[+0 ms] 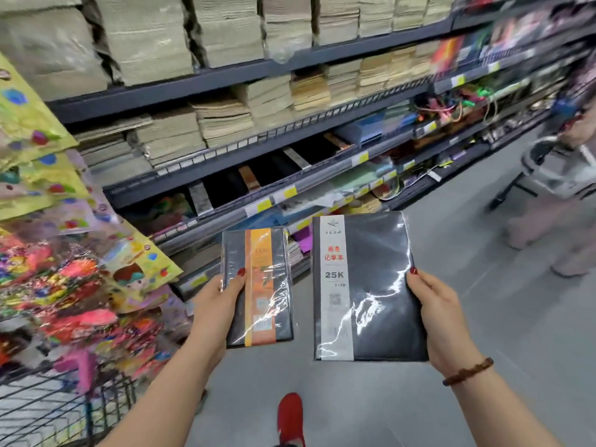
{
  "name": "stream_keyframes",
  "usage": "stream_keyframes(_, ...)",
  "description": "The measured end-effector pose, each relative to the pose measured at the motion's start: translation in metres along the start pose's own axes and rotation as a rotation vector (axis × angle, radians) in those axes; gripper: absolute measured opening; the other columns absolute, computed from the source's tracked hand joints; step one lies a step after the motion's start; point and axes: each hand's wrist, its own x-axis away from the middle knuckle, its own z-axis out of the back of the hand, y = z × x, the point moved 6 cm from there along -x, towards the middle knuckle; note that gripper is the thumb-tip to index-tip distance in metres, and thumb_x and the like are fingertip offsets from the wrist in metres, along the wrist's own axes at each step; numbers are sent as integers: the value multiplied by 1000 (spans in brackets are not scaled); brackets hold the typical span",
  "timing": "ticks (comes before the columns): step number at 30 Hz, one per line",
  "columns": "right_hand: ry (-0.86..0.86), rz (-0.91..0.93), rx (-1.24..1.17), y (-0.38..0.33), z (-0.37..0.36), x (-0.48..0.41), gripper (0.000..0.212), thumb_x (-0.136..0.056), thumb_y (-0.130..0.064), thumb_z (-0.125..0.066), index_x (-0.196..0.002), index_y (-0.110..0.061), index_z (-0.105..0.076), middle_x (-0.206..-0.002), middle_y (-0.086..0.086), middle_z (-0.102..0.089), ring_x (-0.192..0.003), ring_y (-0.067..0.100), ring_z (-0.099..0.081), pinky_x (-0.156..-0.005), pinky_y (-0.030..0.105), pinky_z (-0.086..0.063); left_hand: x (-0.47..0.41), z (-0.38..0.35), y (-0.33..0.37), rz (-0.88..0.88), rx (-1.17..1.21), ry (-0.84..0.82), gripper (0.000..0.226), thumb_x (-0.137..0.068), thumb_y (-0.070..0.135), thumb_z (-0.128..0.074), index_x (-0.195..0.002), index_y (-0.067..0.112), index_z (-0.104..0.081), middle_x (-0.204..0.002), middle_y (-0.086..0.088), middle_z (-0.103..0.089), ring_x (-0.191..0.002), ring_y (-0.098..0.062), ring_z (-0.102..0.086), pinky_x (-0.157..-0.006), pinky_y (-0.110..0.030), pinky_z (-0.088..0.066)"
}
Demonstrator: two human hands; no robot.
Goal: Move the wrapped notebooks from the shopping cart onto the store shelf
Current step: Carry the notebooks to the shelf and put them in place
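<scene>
My left hand (216,304) grips a small black wrapped notebook (258,288) with an orange band, thumb on its cover. My right hand (442,317) holds a larger black wrapped notebook (371,288) with a white band marked 25K. Both notebooks are held face up over the grey floor, side by side and apart, in front of the store shelf (283,188). That shelf carries a row of similar dark notebooks behind a rail. The wire shopping cart (58,411) is at the lower left, behind my left forearm.
Colourful packets (71,279) are heaped on and above the cart at the left. Upper shelves hold stacks of pale paper books (225,121). Another person with a cart (554,169) stands at the far right of the aisle. My red shoe (290,417) is on the floor below.
</scene>
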Motion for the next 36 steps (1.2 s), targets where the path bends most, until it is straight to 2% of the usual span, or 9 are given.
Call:
stream_keyframes(4,-22,-6,-1,-16,-37,-58,21,-94,-13,-52,-78,-9,-66,-61,-6,-71,-54,6,-65,-49,15,-50,-59,-20,18,14,7,-26,16,-90,27,-61,-95,13,-68,-80,-7,-75,-70,-24,-70,-69,-37,-55)
stream_keyframes(7,-40,-20,23,-23,-59,-98,21,-94,-15,-52,-87,-3,-68,-72,3,-74,-62,14,-68,-54,21,-53,-100,-29,32,12,-38,-30,17,-90,30,-61,-95,15,-67,-85,-8,-75,-73,-24,-70,-66,-35,-54)
stream_keyframes(17,-75,-132,32,-21,-92,-213,21,-94,-16,-53,-88,-2,-67,-74,8,-74,-63,20,-69,-53,26,-56,-187,-68,53,33,-63,14,17,-90,30,-60,-93,16,-68,-73,1,-75,-62,-13,-70,-53,-22,-50)
stream_keyframes(20,-123,-163,51,-20,-94,-258,22,-94,-17,-53,-91,0,-67,-79,10,-74,-68,21,-70,-55,27,-56,-209,-86,49,50,-58,74,19,-92,31,-59,-93,14,-68,-75,-1,-75,-60,-13,-69,-49,-20,-49)
stream_keyframes(24,-201,-207,71,-19,-96,-330,22,-94,-19,-54,-88,-4,-69,-83,11,-75,-74,23,-71,-59,29,-57,-236,-119,37,105,-18,148,26,-91,33,-59,-99,10,-66,-86,-9,-75,-74,-25,-72,-60,-31,-54)
stream_keyframes(29,-331,-279,121,-20,-104,-432,21,-95,-18,-52,-87,-10,-69,-80,3,-75,-72,17,-71,-58,29,-57,-265,-172,19,158,57,324,21,-90,28,-60,-96,7,-63,-78,-6,-75,-63,-17,-69,-57,-27,-52)
stream_keyframes(31,-377,-307,168,-17,-112,-469,23,-96,-22,-51,-92,-9,-70,-86,6,-74,-77,21,-71,-65,36,-59,-275,-189,16,176,90,380,17,-91,27,-59,-94,11,-62,-70,-1,-74,-59,-13,-69,-52,-25,-53)
stream_keyframes(33,-413,-331,217,-9,-123,-505,27,-94,-26,-52,-100,-6,-69,-96,11,-73,-86,28,-70,-75,46,-58,-283,-203,12,174,126,434,15,-92,26,-59,-94,12,-64,-71,-1,-74,-60,-14,-70,-52,-27,-55)
stream_keyframes(36,-458,-388,249,11,-140,-548,32,-90,-32,-56,-109,-9,-67,-106,13,-71,-95,32,-68,-80,54,-55,-290,-215,4,161,178,517,15,-93,26,-57,-85,15,-64,-69,1,-74,-61,-14,-70,-55,-27,-53)
